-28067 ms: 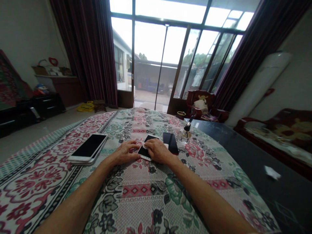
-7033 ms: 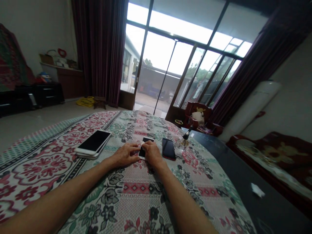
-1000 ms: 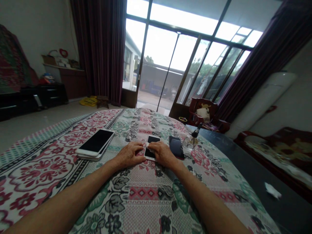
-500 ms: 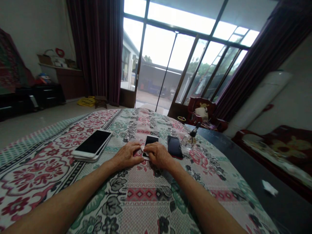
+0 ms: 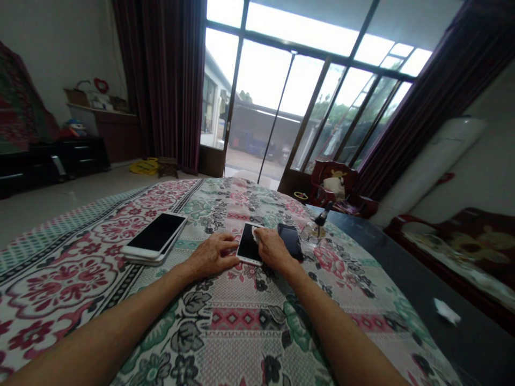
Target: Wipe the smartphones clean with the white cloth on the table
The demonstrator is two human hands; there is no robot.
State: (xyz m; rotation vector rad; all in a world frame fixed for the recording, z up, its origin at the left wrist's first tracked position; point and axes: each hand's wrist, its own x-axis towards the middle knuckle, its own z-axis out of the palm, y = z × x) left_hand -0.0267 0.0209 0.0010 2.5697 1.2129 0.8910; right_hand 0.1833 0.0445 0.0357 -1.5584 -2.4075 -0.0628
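Left of the middle of the cloth-covered table (image 5: 237, 295), in from the left edge: a stack of white-framed phones (image 5: 155, 235), laid screen up and slightly askew, probably to take up less room and spare the screens from the cloth. Next, at the middle of the table, with the far edge well beyond: the left hand (image 5: 211, 256), spread loosely, palm down, with fingers and thumb at the left side of the white phone (image 5: 248, 249), seemingly to steady that side without covering the screen. Flat on the cloth too, this white phone, screen up, likely for firm backing under pressure. Over the upper right of the screen: a small white wad (image 5: 255, 232), pinched in the fingers of the right hand (image 5: 273, 248), apparently for close control near the rim; hard to tell how hard pressed. Just beyond the right hand and partly hidden by it: a dark phone (image 5: 291, 239), also lying flat. Beside that, toward the right edge: a clear bottle (image 5: 313, 234) with a black top (image 5: 323, 215), upright, perhaps for an easy reach. Past the right edge, on a lower-looking dark surface (image 5: 422, 268): a crumpled white piece (image 5: 446, 311), too blurred to name
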